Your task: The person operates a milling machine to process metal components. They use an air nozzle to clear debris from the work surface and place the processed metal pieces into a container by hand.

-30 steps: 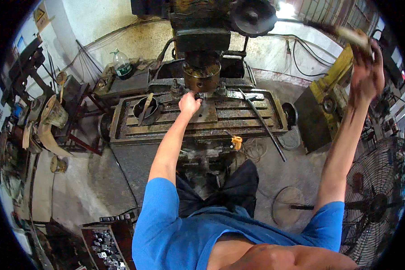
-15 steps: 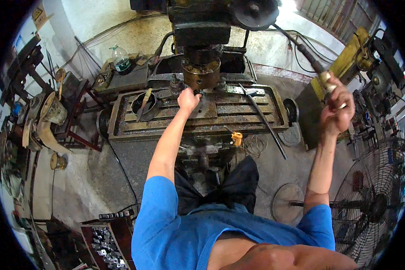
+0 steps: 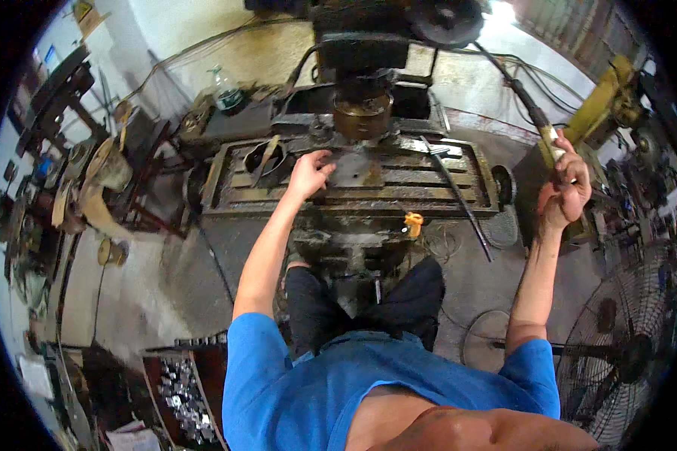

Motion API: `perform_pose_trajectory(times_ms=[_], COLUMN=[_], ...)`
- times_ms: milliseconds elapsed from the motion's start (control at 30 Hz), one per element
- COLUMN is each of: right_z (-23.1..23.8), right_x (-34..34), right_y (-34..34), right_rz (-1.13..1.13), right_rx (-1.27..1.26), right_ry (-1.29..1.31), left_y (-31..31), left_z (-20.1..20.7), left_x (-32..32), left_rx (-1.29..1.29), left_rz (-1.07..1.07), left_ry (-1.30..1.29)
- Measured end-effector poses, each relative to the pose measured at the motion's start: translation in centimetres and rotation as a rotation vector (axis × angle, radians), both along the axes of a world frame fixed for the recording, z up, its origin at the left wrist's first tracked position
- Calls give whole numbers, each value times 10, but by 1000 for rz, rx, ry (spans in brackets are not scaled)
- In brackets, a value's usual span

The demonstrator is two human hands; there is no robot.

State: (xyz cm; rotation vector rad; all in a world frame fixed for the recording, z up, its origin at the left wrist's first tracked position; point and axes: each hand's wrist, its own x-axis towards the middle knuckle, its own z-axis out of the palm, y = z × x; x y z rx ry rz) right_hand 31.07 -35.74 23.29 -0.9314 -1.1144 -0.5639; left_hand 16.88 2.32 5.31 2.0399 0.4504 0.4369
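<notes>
My right hand [image 3: 566,184] is raised on the right, fingers wrapped round the pale grip of a long dark lever [image 3: 530,109] that slopes down from the round hub [image 3: 445,21] of a milling machine. My left hand [image 3: 311,176] hovers over the slotted machine table [image 3: 421,197], thumb and fingers apart, and I see nothing in it. Up and to its right is the round metal cutter head [image 3: 362,119] of the spindle. Close on its left sits a dark bowl [image 3: 274,167] with a brush-like stick [image 3: 265,156] standing in it.
A long metal bar [image 3: 462,207] lies across the table's front edge and sticks out toward me. A yellow-orange tool [image 3: 413,223] is at that edge. Low on the right stands a large fan [image 3: 624,342]; a bin of small metal parts [image 3: 186,398] is lower left.
My left hand has drawn back left from below the cutter head, and its closed fingers have spread. My right hand stays on the lever. The whole view has shifted slightly.
</notes>
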Motion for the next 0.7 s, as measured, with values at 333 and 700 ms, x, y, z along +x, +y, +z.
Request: perform_pose_trajectory(times_ms=[333,700], right_z=[-41,-64], right_x=[40,86], right_y=[-41,-44], right_rz=[-166,-60], right_rx=[-240,-95], right_ry=[64,-38], left_y=[30,-10], left_z=[4,-79], left_x=[-348,-637], left_rx=[-22,-183], left_rz=[439,1346], left_ry=[100,241])
